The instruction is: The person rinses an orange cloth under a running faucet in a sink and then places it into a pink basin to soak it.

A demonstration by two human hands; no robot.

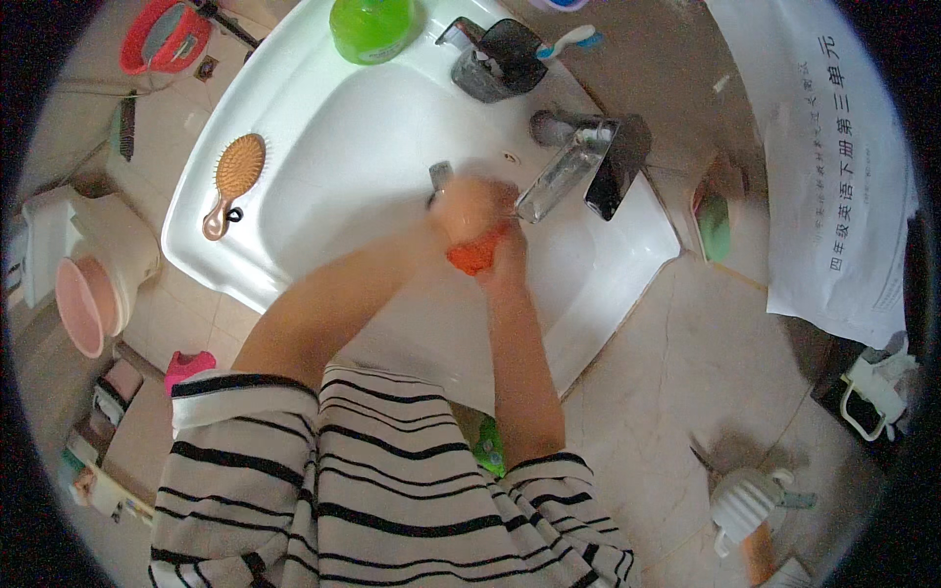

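Note:
Under the faucet (569,171), my two hands are together over the white washbasin (323,147). A bright orange-red piece (474,255), textured like a scrubbing pad or cloth, shows between them. My right hand (507,257) is closed against its side. My left hand (469,208) lies over the top, smeared by motion, and its fingers cannot be made out. A small grey piece (440,176) sticks up just beyond the left hand; it may be the basin's drain stopper. Both forearms come from striped sleeves.
A wooden hairbrush (240,167) lies on the basin's left rim. A green container (372,27) and a dark cup (495,64) stand at the back, beside a toothbrush (570,41). A printed white sheet (823,176) hangs at right. A pink basin (84,306) is at far left.

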